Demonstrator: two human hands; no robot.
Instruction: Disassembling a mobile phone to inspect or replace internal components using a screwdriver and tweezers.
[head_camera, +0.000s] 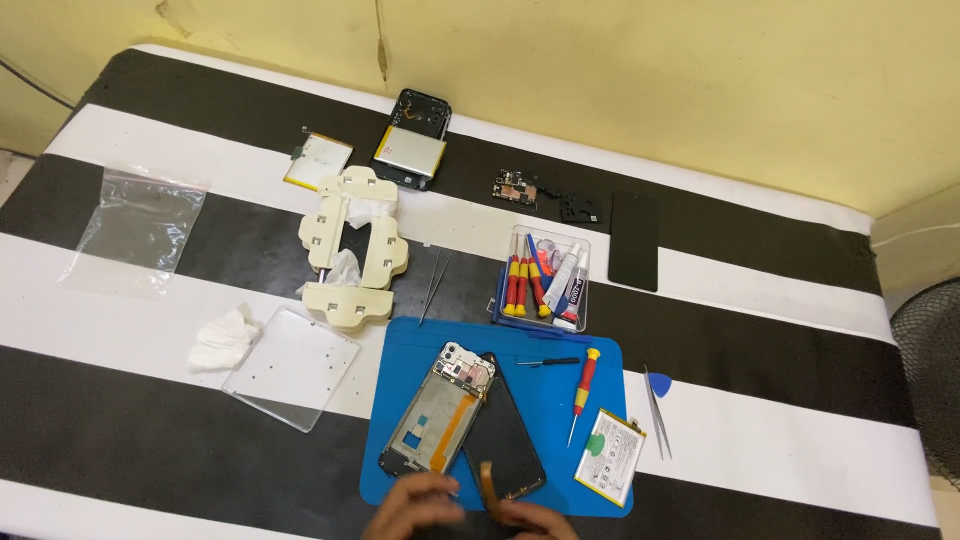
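At bottom edge of blue mat (420, 335), left hand (415, 508) and right hand (535, 520) pinch orange ribbon cable (490, 487) of black screen (505, 440), fingers closed on it; phone frame (435, 412) just beside.

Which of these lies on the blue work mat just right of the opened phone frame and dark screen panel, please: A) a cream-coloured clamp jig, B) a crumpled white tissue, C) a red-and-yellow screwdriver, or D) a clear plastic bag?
C: the red-and-yellow screwdriver lies on the blue work mat, right of the opened phone frame and the dark screen panel; the others lie off the mat to the left.
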